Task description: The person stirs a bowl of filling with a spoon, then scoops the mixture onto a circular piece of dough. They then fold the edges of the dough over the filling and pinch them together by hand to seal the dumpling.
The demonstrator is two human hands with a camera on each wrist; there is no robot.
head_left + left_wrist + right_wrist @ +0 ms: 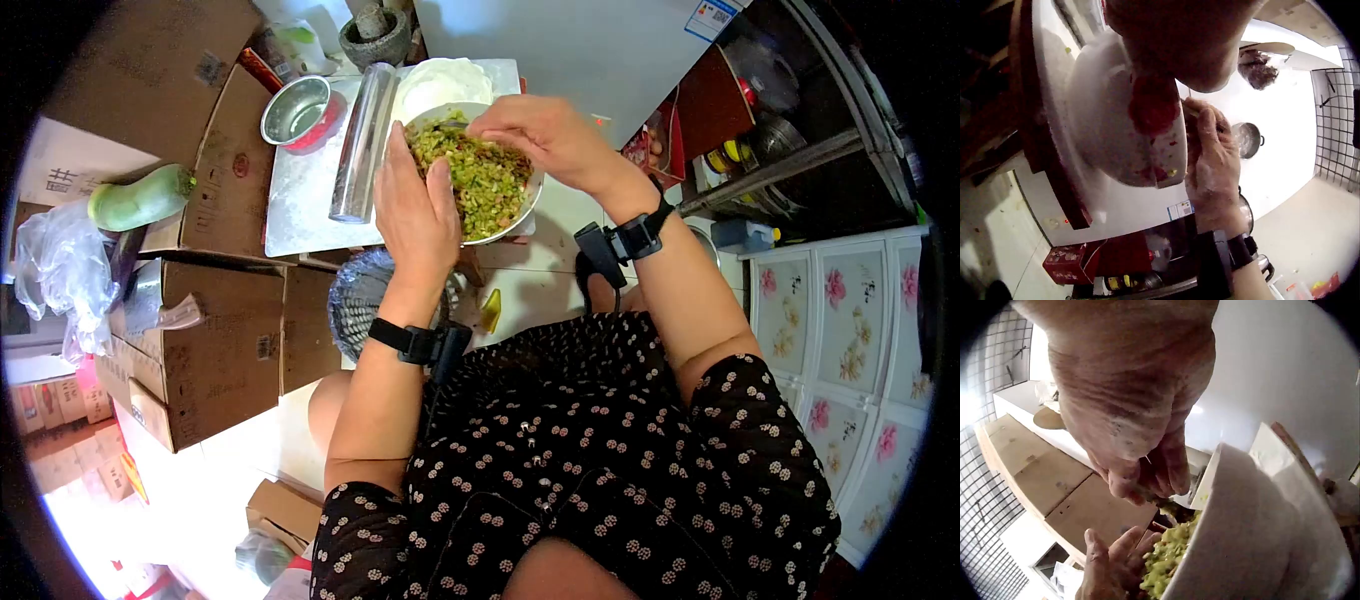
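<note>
A white bowl (527, 205) of chopped green filling (485, 180) stands near the table's front edge. Red flower marks (1154, 106) show on its outside in the left wrist view. My right hand (555, 140) is over the bowl's far right side, its fingers curled round a slim dark utensil (1175, 509) whose end dips into the filling. My left hand (415, 210) lies along the bowl's left side, fingers straight and thumb apart over the filling's edge. Behind the bowl is a pale, round, flat thing (445, 85), like floured dough.
Left of the bowl lies a clear shiny roll (362, 145), beside a metal bowl (297, 110). A stone mortar (375, 40) stands at the back. Cardboard boxes (220, 340) and a pale green gourd (140, 198) fill the left; flowered drawers (850, 310) stand right.
</note>
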